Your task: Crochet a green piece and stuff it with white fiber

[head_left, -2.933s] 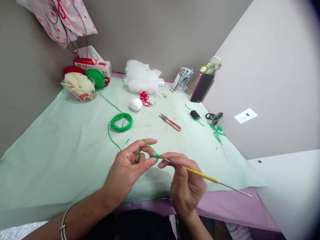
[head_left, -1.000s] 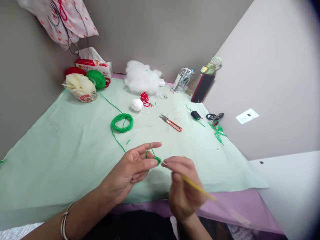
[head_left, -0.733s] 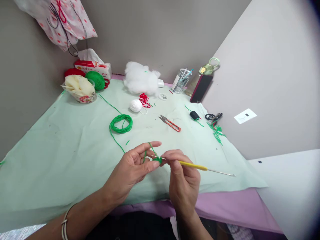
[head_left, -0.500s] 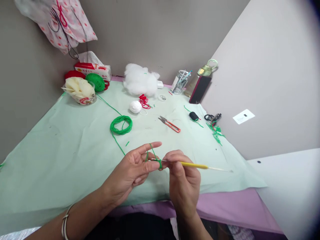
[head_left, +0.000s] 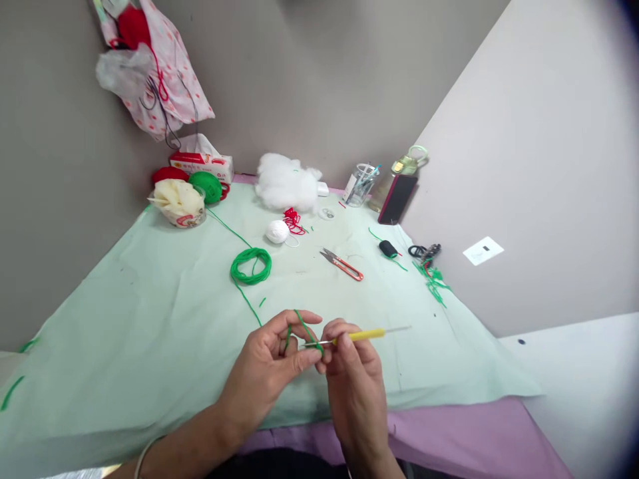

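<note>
My left hand [head_left: 269, 362] pinches a small green crochet piece [head_left: 316, 346] between thumb and finger, with green yarn [head_left: 299, 320] looped over its raised index finger. My right hand [head_left: 352, 372] holds a yellow-handled crochet hook [head_left: 367, 334] whose metal tip pokes into the green piece. The hook lies nearly level, its back end pointing right. The yarn runs across the pale green cloth [head_left: 124, 319] to a green yarn coil [head_left: 251, 265].
On the cloth lie red thread snips [head_left: 342, 263], a white yarn ball [head_left: 277, 231], red thread [head_left: 293, 221], white stuffing [head_left: 287, 181], a black spool [head_left: 388, 249] and green scraps [head_left: 433, 279]. A green yarn ball [head_left: 208, 187], tissue box [head_left: 202, 161], jar [head_left: 358, 184], bottle [head_left: 399, 179] and hanging bag [head_left: 154, 73] stand at the back.
The view has tilted up and the hands sit lower in frame. My right hand has swung the hook from pointing down-right to nearly level, its tip working in the green piece.
</note>
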`<state>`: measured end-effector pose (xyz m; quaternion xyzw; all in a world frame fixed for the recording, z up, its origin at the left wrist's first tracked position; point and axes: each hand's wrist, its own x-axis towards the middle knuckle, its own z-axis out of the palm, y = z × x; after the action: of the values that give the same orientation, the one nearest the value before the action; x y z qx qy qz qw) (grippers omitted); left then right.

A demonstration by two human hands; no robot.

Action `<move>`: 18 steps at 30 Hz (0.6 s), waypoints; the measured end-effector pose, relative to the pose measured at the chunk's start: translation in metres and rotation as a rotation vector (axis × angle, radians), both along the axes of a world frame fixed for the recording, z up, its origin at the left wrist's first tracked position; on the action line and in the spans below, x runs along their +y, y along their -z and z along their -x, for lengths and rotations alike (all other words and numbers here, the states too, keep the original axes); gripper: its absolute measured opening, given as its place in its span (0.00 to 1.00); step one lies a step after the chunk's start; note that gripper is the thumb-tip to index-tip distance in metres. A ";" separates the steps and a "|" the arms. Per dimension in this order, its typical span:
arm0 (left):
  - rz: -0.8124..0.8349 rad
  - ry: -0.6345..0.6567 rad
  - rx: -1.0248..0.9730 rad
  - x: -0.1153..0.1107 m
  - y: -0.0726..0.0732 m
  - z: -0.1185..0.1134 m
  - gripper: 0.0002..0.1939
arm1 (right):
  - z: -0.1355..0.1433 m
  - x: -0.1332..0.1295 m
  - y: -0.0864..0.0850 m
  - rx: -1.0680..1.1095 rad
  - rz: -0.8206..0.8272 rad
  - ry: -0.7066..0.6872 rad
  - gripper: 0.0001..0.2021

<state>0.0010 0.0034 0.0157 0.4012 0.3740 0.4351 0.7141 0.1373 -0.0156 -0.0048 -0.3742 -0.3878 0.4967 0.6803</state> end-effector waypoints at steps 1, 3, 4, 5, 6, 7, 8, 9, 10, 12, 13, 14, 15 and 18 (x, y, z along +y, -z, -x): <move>-0.005 0.008 0.013 -0.002 0.001 0.001 0.16 | 0.004 -0.002 0.002 -0.022 -0.023 0.020 0.08; 0.045 0.034 -0.002 -0.004 0.001 0.003 0.16 | 0.009 -0.007 0.005 -0.099 -0.087 0.048 0.08; 0.082 0.037 -0.021 -0.005 0.000 0.005 0.16 | 0.010 -0.009 0.005 -0.146 -0.124 0.051 0.08; 0.117 0.027 -0.040 -0.007 -0.001 0.007 0.17 | 0.009 -0.010 0.005 -0.196 -0.159 0.039 0.07; 0.142 0.009 -0.053 -0.008 -0.002 0.010 0.17 | 0.008 -0.010 0.004 -0.245 -0.185 0.012 0.07; 0.151 -0.012 -0.059 -0.009 -0.004 0.012 0.18 | 0.004 -0.010 0.003 -0.292 -0.199 -0.030 0.06; 0.148 -0.025 -0.056 -0.011 -0.004 0.015 0.19 | 0.000 -0.008 0.001 -0.337 -0.193 -0.077 0.07; 0.140 -0.027 -0.048 -0.013 -0.005 0.018 0.20 | -0.004 -0.006 0.000 -0.375 -0.173 -0.118 0.08; 0.129 -0.018 -0.039 -0.015 -0.005 0.021 0.21 | -0.010 -0.003 -0.001 -0.405 -0.149 -0.139 0.09; 0.102 0.035 -0.029 -0.020 -0.003 0.026 0.20 | -0.018 0.005 -0.003 -0.492 -0.102 -0.133 0.08; 0.083 0.076 -0.033 -0.023 -0.002 0.028 0.19 | -0.021 0.008 -0.004 -0.563 -0.093 -0.137 0.08; 0.057 0.121 -0.039 -0.026 -0.001 0.031 0.18 | -0.023 0.011 -0.005 -0.647 -0.097 -0.152 0.08; 0.016 0.162 -0.043 -0.029 -0.001 0.034 0.17 | -0.024 0.012 -0.007 -0.735 -0.112 -0.186 0.07; -0.170 0.252 -0.004 -0.037 -0.003 0.041 0.11 | -0.017 0.010 -0.017 -0.892 -0.178 -0.370 0.13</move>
<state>-0.0400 -0.0340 0.0191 0.5033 0.2811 0.3730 0.7270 0.1545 -0.0060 0.0118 -0.4157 -0.7425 0.3655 0.3774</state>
